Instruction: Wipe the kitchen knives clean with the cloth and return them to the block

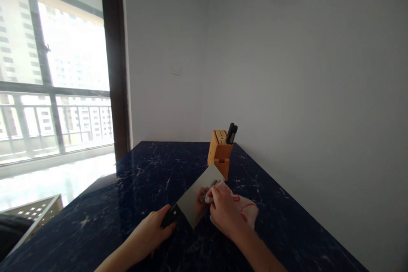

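Note:
A cleaver (pixel 198 195) with a broad shiny blade is held above the dark table, its blade slanting up and to the right. My left hand (pixel 155 227) is wrapped round its black handle. In my right hand (pixel 223 209) is a white and red cloth (pixel 247 210), bunched between the fingers against the blade's right side; the rest of it hangs out to the right behind the hand. The blade mirrors my right hand. Just beyond the cleaver's upper corner stands a wooden knife block (pixel 219 151) with black handles sticking out at its top right.
The dark blue marbled table (pixel 168 159) runs back to a grey wall (pixel 287 72). A large window (pixel 73 59) is at the left. Low at the left edge is a pale perforated frame (pixel 38 212) with something dark in it.

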A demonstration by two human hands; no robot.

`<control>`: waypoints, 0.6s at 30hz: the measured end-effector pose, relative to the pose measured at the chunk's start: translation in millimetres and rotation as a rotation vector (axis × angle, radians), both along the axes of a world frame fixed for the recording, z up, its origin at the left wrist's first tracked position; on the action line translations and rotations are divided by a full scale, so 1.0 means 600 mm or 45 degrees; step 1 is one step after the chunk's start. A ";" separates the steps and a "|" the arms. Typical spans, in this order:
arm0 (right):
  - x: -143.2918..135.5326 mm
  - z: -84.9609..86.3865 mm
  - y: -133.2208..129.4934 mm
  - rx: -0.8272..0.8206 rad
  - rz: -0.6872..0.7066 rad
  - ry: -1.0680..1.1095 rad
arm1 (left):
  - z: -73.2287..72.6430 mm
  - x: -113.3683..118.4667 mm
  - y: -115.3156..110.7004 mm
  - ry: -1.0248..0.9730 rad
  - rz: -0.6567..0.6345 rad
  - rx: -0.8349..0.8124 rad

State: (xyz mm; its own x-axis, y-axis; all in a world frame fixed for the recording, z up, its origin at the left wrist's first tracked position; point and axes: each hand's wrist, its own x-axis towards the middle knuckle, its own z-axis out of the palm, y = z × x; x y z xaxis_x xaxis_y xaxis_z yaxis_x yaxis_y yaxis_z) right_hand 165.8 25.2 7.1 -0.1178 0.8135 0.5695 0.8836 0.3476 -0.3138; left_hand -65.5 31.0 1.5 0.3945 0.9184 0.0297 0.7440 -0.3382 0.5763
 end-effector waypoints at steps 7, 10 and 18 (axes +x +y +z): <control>-0.043 -0.003 -0.035 -0.038 0.302 -0.103 | -0.009 -0.004 0.008 -0.041 -0.002 0.096; -0.049 -0.004 -0.039 -0.048 0.346 -0.138 | -0.013 -0.005 0.010 -0.050 -0.013 0.104; -0.057 -0.007 -0.035 0.024 0.314 -0.259 | -0.012 -0.005 0.010 -0.097 -0.030 0.122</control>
State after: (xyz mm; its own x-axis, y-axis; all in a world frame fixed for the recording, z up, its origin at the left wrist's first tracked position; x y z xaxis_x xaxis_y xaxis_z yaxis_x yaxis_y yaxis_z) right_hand 131.5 3.9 3.1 -0.4233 0.7358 0.5285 0.8157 0.5634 -0.1310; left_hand -68.6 37.3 -6.0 0.4094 0.9003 0.1478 0.6903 -0.4116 0.5951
